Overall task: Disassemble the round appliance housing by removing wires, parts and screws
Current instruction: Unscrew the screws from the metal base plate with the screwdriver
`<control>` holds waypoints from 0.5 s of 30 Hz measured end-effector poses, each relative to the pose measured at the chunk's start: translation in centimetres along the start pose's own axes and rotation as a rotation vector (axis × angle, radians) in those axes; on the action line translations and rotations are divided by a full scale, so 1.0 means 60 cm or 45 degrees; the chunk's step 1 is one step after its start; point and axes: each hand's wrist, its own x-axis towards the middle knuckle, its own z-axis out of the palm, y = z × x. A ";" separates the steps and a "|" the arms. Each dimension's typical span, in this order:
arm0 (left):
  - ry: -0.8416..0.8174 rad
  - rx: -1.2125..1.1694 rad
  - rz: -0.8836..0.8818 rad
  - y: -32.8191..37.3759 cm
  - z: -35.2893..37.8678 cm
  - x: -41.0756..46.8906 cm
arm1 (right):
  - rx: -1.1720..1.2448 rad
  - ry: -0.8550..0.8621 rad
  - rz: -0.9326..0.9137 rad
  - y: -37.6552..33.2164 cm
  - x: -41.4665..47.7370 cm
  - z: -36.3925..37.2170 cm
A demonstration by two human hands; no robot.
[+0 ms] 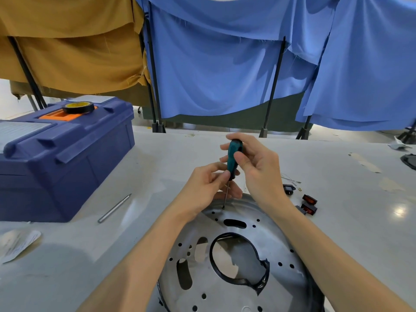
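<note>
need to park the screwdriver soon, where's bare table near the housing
Bare table right of the housing, nearer you than the red switches; also left, between the housing and metal rod. Crowded by the switches and thin wires beyond.

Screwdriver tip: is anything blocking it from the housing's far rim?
Nothing visible. The screwdriver tip meets the housing near its far rim; the left hand pinches the handle's lower end, and the right hand grips its top.

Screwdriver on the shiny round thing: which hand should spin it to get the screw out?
Probably the right hand: it wraps the teal top of the screwdriver, ready to twist. The left hand only pinches its lower end, steadying the tip on the housing.
</note>
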 end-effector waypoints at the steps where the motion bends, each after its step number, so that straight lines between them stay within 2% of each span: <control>1: 0.011 0.003 -0.007 -0.001 -0.001 0.000 | 0.010 -0.024 0.003 0.000 0.000 0.001; 6: -0.007 0.034 -0.020 0.000 -0.006 -0.001 | -0.157 0.032 0.023 0.004 0.002 0.004; 10: -0.062 0.014 -0.001 0.000 0.000 -0.001 | -0.140 0.126 0.030 0.003 0.002 0.004; 15: -0.022 0.040 -0.028 -0.004 -0.005 0.000 | -0.071 -0.011 0.002 -0.005 -0.002 0.004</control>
